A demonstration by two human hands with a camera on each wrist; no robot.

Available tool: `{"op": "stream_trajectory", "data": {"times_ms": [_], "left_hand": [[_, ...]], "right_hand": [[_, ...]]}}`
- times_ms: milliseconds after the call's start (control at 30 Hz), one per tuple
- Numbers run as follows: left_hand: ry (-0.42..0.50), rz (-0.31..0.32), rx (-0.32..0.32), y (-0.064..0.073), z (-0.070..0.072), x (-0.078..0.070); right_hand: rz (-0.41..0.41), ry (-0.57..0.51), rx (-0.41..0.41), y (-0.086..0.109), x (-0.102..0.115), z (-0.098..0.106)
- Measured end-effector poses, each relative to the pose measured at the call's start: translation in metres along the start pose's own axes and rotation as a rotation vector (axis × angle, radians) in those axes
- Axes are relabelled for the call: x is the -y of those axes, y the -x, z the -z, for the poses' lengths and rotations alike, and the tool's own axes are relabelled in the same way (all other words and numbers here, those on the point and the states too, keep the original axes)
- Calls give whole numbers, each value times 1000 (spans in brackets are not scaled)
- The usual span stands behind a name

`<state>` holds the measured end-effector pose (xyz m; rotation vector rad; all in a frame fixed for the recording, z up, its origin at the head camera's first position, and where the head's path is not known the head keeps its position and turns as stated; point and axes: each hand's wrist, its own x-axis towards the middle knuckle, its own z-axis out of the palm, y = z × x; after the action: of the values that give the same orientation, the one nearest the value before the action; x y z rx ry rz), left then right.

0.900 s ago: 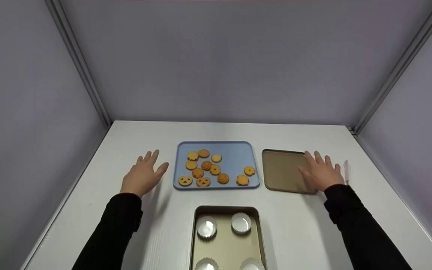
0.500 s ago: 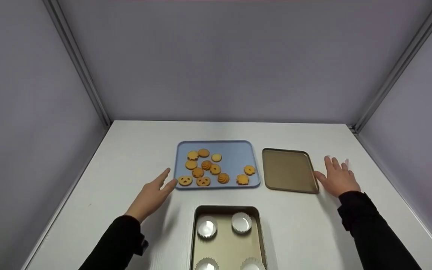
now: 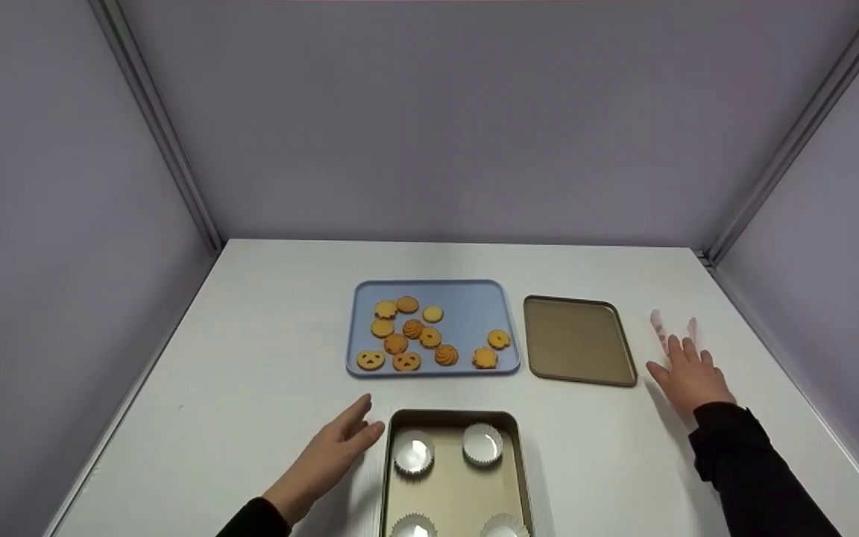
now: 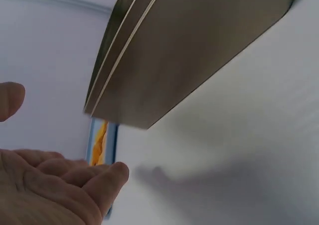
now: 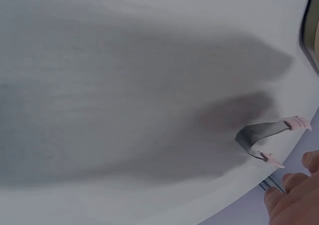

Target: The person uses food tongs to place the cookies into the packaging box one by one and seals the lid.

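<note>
My left hand hovers beside the upper left corner of a deep gold baking pan, fingers loosely extended and holding nothing. That pan's side wall fills the top of the left wrist view. Several silvery fluted cupcake cups stand inside it, partly cut off by the frame. On the right, my right hand reaches over a pair of tongs with pink tips and a bent metal body. Its fingers are spread and a gap shows between them and the tongs. In the head view the hand hides the tongs' metal part.
A blue tray with several cookies lies at the middle of the white table. Right of it is a flat brown-gold tray. Grey panels enclose the table at the back and sides.
My left hand has come down from beside the blue tray toward the deep pan. My right hand has moved right and nearer, from above the brown-gold tray to the tongs.
</note>
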<state>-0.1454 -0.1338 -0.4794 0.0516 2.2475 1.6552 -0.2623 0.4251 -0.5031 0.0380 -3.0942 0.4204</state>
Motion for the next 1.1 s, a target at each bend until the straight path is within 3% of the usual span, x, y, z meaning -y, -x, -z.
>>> {"op": "stream_trajectory", "data": {"times_ms": [200,467,733,900,1100], "left_hand": [[61,-12,24,7,-17,10],[124,-40,62,8,-28,15],[91,-121,53,8,-35,21],[37,-133,33,5,-38,23],[44,-132,29,4,-39,24]], "right_hand": [[10,30,26,5,-6,-11],[2,5,36,12,-9,-18],[34,14,57,21,-10,-18],[69,63,9,26,-13,-17],[147,114,-139,35,-16,-14]]}}
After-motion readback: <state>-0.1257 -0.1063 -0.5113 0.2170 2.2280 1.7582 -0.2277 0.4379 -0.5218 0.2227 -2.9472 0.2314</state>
